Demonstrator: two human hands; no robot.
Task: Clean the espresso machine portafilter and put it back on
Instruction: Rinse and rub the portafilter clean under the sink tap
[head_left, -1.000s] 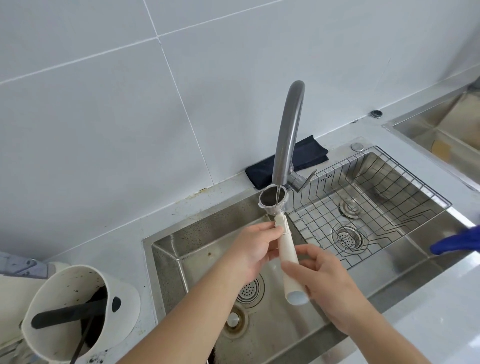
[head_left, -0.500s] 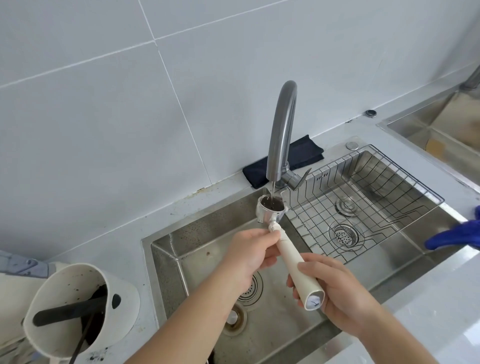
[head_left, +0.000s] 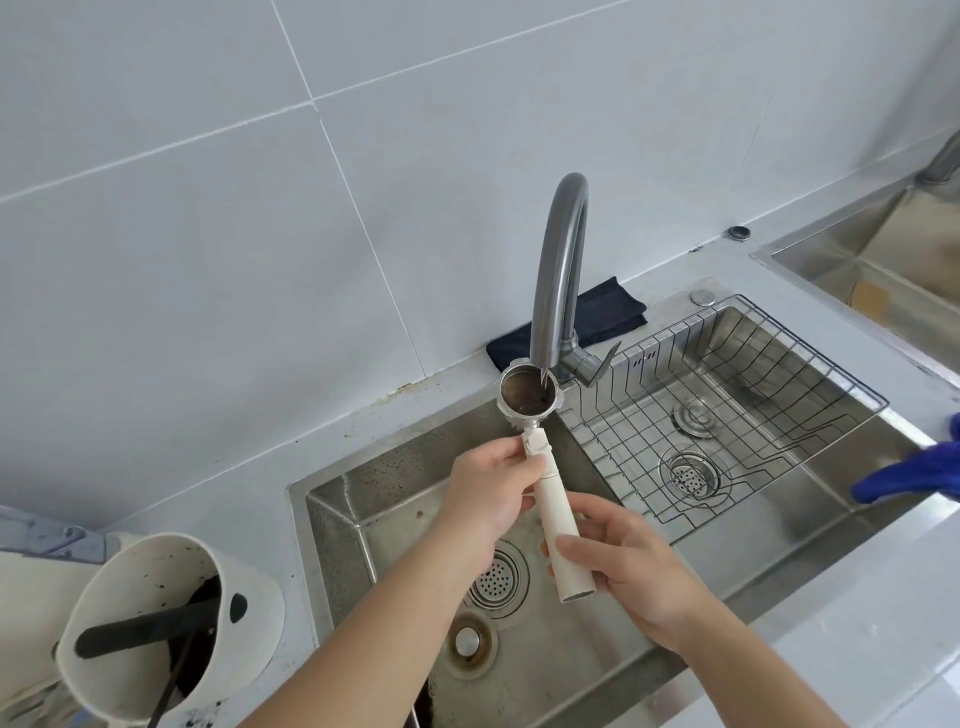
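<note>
The portafilter has a cream handle and a metal basket holding brown water. The basket sits right under the grey faucet spout, where a thin stream falls into it. My left hand grips the handle's upper end near the basket. My right hand holds the handle's lower end. Both hands are above the left basin of the steel sink.
A wire drying rack fills the right basin. A white knock box with a black bar and coffee grounds stands at lower left. A dark cloth lies behind the faucet. A blue object pokes in at right; a second sink lies far right.
The portafilter's handle has swung and the basket has shifted slightly left under the spout. Brown water now shows in the basket. Both hands keep their grip.
</note>
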